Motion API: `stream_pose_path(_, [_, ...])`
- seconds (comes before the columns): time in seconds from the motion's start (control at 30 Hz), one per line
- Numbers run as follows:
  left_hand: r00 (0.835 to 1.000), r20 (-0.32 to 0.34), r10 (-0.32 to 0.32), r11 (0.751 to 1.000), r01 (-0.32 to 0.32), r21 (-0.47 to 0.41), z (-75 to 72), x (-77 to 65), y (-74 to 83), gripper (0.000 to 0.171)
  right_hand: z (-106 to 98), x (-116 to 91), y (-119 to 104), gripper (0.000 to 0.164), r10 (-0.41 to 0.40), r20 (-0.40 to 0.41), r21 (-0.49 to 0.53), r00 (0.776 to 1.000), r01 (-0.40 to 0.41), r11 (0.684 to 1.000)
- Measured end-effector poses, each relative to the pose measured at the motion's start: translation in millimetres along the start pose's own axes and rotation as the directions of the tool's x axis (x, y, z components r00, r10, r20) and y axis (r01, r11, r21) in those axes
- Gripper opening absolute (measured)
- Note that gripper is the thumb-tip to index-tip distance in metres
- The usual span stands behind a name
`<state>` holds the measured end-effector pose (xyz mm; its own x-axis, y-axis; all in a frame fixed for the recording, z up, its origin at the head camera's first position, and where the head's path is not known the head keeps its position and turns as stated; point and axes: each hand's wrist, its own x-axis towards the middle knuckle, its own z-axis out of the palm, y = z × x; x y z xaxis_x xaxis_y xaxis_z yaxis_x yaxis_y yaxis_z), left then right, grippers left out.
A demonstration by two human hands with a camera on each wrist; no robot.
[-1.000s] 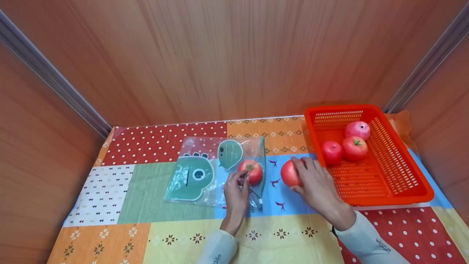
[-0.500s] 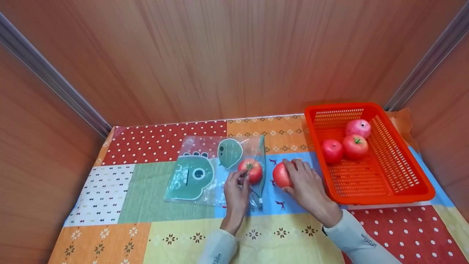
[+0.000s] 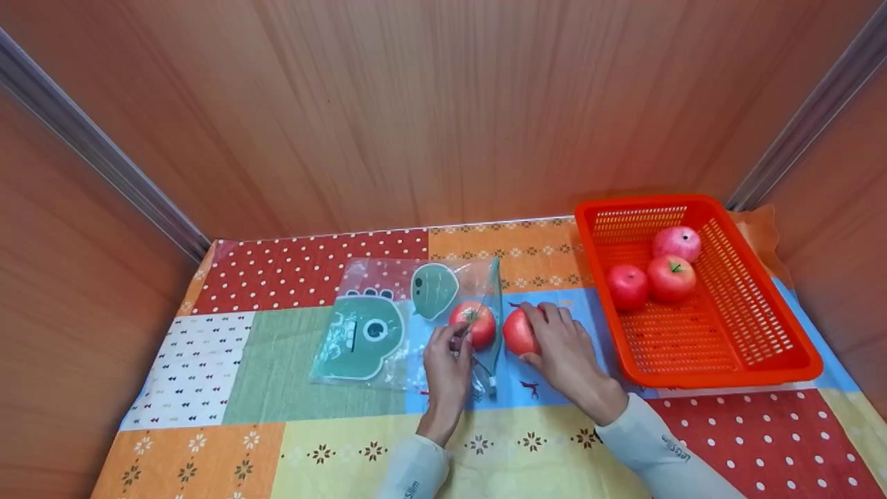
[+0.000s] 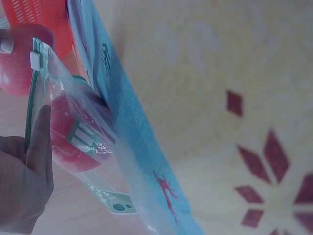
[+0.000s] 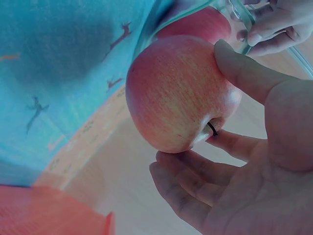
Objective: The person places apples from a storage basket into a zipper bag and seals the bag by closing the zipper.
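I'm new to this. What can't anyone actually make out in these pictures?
Head: part of the held apple, covered by the right hand.
Left wrist: the rest of the left hand, cut off by the left edge.
Right wrist: much of the second apple, hidden behind the held one; most of the basket, cut off by the lower-left edges.

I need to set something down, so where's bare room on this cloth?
The white patch is bare, between the left edge of the cloth and the green patch. So is the yellow patch, between the near orange patch and the left sleeve. The blue strip is crowded: the right hand holds an apple between the plastic bag and the basket.
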<state>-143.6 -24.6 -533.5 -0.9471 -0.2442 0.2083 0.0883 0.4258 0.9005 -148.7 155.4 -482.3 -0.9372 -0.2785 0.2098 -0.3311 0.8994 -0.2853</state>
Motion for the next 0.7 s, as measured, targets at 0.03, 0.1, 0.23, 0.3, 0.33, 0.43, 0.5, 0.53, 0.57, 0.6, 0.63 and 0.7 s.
stream_pose_path(0.03, [1.0,0.001,0.005,1.0,-0.005,0.004,-0.1,-0.1,-0.1,0.024,1.3,0.6,-0.6,0.083,0.0,-0.003,0.001,1.0,0.0,1.0])
stream_pose_path(0.1, [1.0,0.004,0.006,1.0,-0.006,0.008,-0.4,-0.1,0.0,0.025,3.8,1.5,-2.0,0.084,0.003,0.0,0.006,1.0,-0.003,1.0])
stream_pose_path(0.23, [1.0,0.016,-0.015,1.0,0.015,0.006,-0.5,-0.4,0.6,0.026,7.8,2.8,-5.7,0.085,0.01,0.023,0.012,1.0,-0.011,1.0])
stream_pose_path(0.3, [1.0,0.019,-0.023,1.0,0.023,0.004,-0.2,-0.5,0.4,0.026,9.3,3.3,-7.7,0.085,0.005,0.027,0.013,1.0,-0.006,1.0])
stream_pose_path(0.33, [1.0,0.019,-0.024,1.0,0.023,0.005,-0.1,-0.5,0.5,0.026,9.9,3.6,-8.5,0.085,0.002,0.026,0.012,1.0,-0.002,1.0])
stream_pose_path(0.43, [1.0,0.015,-0.011,1.0,0.011,0.008,0.5,0.0,-0.2,0.024,11.5,4.5,-10.6,0.083,-0.017,0.013,0.007,1.0,0.017,1.0])
stream_pose_path(0.5, [1.0,0.011,0.004,1.0,-0.004,0.01,0.6,0.2,-0.4,0.024,12.4,5.4,-11.5,0.082,-0.027,0.003,0.0,1.0,0.027,1.0])
stream_pose_path(0.53, [1.0,0.01,0.009,1.0,-0.009,0.008,0.6,0.3,-0.5,0.024,12.7,5.8,-11.9,0.082,-0.028,-0.001,-0.002,1.0,0.028,1.0])
stream_pose_path(0.57, [1.0,0.009,0.012,1.0,-0.012,0.005,0.7,0.3,-0.8,0.024,12.9,6.2,-12.3,0.081,-0.029,-0.002,-0.004,1.0,0.029,1.0])
stream_pose_path(0.6, [1.0,0.009,0.014,1.0,-0.014,0.005,0.6,0.4,-0.9,0.024,13.2,6.7,-12.6,0.081,-0.028,-0.002,-0.004,1.0,0.028,1.0])
stream_pose_path(0.63, [1.0,0.009,0.011,1.0,-0.011,0.002,0.7,0.3,-0.9,0.024,13.3,7.1,-12.8,0.081,-0.027,-0.002,-0.006,1.0,0.027,1.0])
stream_pose_path(0.7, [1.0,0.011,0.003,1.0,-0.003,0.0,0.9,0.0,-0.6,0.024,13.6,8.1,-13.3,0.081,-0.023,0.006,-0.009,1.0,0.023,1.0])
